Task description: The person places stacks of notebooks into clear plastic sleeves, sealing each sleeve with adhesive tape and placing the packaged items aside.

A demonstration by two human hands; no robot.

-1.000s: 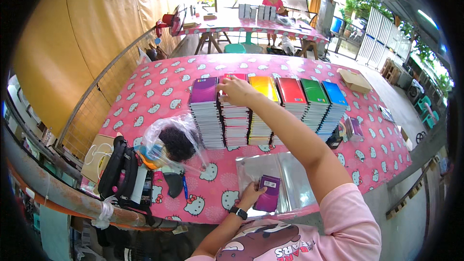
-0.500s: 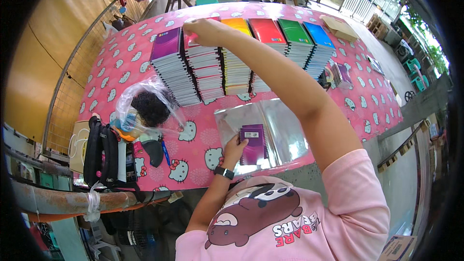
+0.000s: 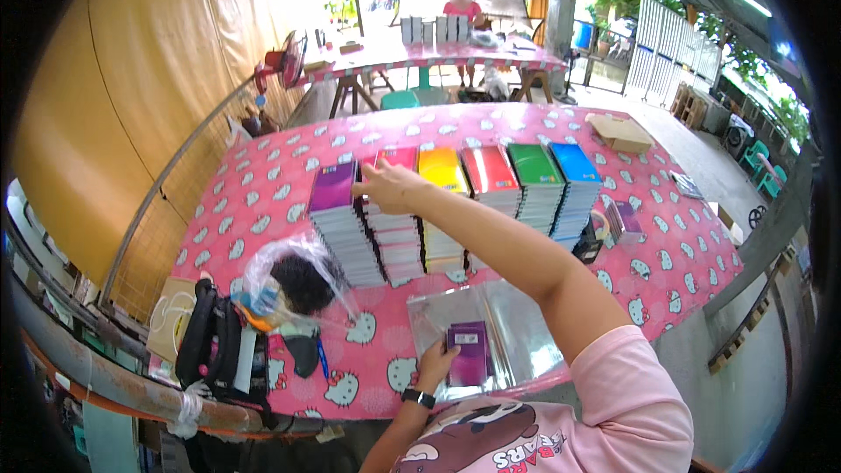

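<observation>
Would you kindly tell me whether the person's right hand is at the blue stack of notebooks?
No, the right hand is at the pink stack, well apart from the blue stack.

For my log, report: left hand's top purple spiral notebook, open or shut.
Shut: the left hand holds the purple spiral notebook cover up, no pages spread.

Six stacks [image 3: 532, 166], two tables [image 3: 491, 123], one left hand [image 3: 435, 362], one right hand [image 3: 391, 189], one watch [image 3: 419, 398], one pen [image 3: 322, 357] and one fan [image 3: 285, 61] are counted. One co-worker [image 3: 461, 10] is seen. Held notebooks [image 3: 469, 364] are put at perhaps two, their edges being poorly shown.
</observation>
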